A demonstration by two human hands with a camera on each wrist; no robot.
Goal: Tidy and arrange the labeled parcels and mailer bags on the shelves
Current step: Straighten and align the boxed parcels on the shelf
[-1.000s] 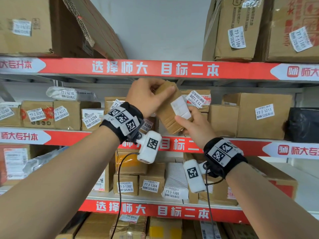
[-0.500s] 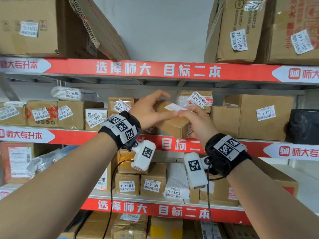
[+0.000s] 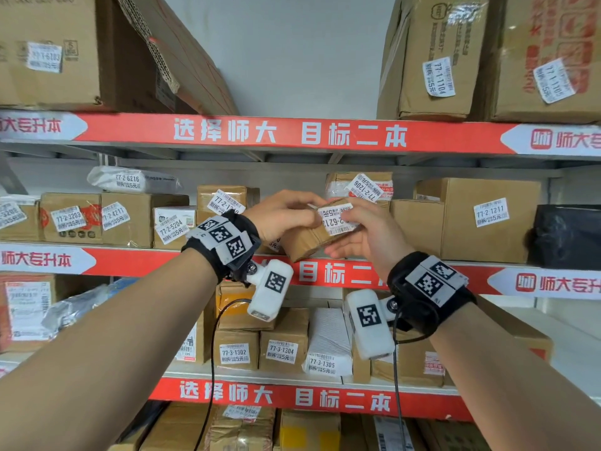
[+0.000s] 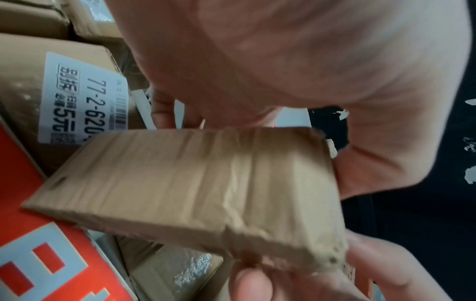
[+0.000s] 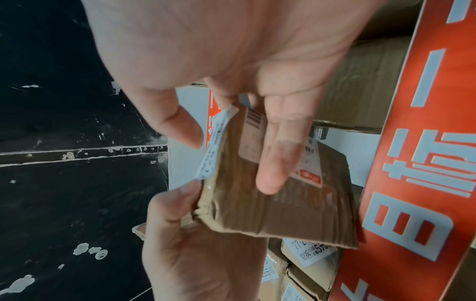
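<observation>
Parcel [image 3: 320,234] not shelved yet: left hand [image 3: 286,216] and right hand [image 3: 367,236] pinch it, label [image 3: 336,218] facing out, before middle shelf [image 3: 351,271].

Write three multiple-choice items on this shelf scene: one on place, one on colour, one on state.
1. Where is the small taped parcel?
A. top shelf
B. before the middle shelf's edge
C. floor

2. What colour are the shelf edge strips?
A. red
B. green
C. yellow

3. How is the parcel held?
A. lying free
B. left hand only
C. both hands

Answers: 1 B, it sits at the middle strip level; 2 A, red with white characters; 3 C, left hand and right hand both grip it.
</observation>
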